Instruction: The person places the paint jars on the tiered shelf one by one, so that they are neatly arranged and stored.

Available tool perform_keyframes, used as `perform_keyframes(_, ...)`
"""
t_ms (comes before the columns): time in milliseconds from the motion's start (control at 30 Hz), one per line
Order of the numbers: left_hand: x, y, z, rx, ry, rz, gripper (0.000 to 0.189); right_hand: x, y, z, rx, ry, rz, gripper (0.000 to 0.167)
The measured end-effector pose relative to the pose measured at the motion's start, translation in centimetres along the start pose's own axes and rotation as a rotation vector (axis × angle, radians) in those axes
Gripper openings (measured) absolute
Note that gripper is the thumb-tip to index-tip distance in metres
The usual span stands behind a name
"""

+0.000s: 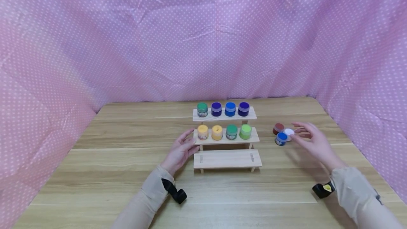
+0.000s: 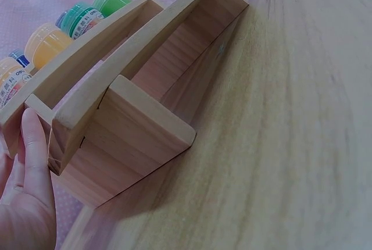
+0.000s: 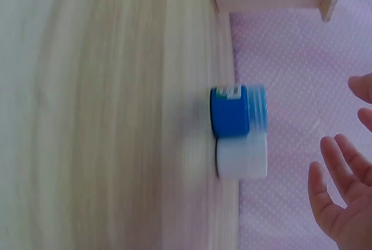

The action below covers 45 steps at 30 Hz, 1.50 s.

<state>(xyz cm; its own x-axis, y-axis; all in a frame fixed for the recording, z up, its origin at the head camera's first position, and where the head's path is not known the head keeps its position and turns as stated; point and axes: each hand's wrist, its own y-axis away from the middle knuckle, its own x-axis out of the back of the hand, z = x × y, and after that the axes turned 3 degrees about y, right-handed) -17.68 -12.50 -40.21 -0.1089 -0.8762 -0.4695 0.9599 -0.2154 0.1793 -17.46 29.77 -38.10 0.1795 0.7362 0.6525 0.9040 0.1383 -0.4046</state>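
A three-tier wooden rack [image 1: 227, 159] stands on the table. My left hand [image 1: 179, 153] grips the left end of its middle tier, the thumb [image 2: 36, 145] against the wood. Green, blue and dark purple paint jars [image 1: 216, 109] line the top tier. On the middle tier sit yellow jars [image 1: 202, 132], a green jar [image 1: 231, 132] and a light green jar [image 1: 245, 131]. My right hand [image 1: 313, 144], fingers spread and holding nothing, hovers beside a white jar [image 3: 241, 158], a blue jar [image 3: 229, 112] and a dark red jar [image 1: 278, 128] clustered right of the rack.
The bottom tier carries no jar. The wood-grained table [image 1: 127, 172] extends to both sides and in front of the rack. A pink dotted cloth [image 1: 203, 45] hangs behind the table and along its sides.
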Motion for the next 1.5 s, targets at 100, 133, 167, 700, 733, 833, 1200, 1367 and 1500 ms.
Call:
perform_keyframes(100,0.0,0.0,0.0,0.000,-0.012,0.001,0.058,0.4,-0.1,0.5,-0.014,0.036,-0.041,0.043)
perform_keyframes(133,0.0,0.0,0.0,0.000,-0.016,0.002,0.058,0.4,-0.1,0.6,-0.020,0.046,-0.054,0.044)
perform_keyframes(167,0.0,-0.1,0.0,0.002,-0.020,0.003,0.058,0.5,-0.1,0.7,-0.024,0.052,-0.067,0.045)
perform_keyframes(700,-0.1,0.0,0.1,0.015,-0.020,0.009,0.058,0.6,-0.9,2.5,-0.015,0.171,-0.173,0.051)
perform_keyframes(733,-0.1,-0.1,0.1,0.014,-0.021,0.009,0.058,0.6,-1.0,2.5,-0.019,0.173,-0.182,0.052)
perform_keyframes(833,-0.1,-0.1,0.1,0.012,-0.028,0.006,0.059,0.7,-1.2,2.7,-0.040,0.168,-0.211,0.053)
perform_keyframes(1200,0.0,-0.1,0.1,0.009,-0.020,0.011,0.058,0.4,-1.5,3.1,-0.016,0.173,-0.251,0.054)
perform_keyframes(1367,0.0,-0.1,0.0,0.008,-0.017,0.007,0.059,0.2,-1.5,3.3,0.017,0.183,-0.241,0.051)
perform_keyframes(1500,0.0,0.0,0.0,0.009,-0.016,0.003,0.059,0.0,-1.6,3.3,0.035,0.190,-0.232,0.049)
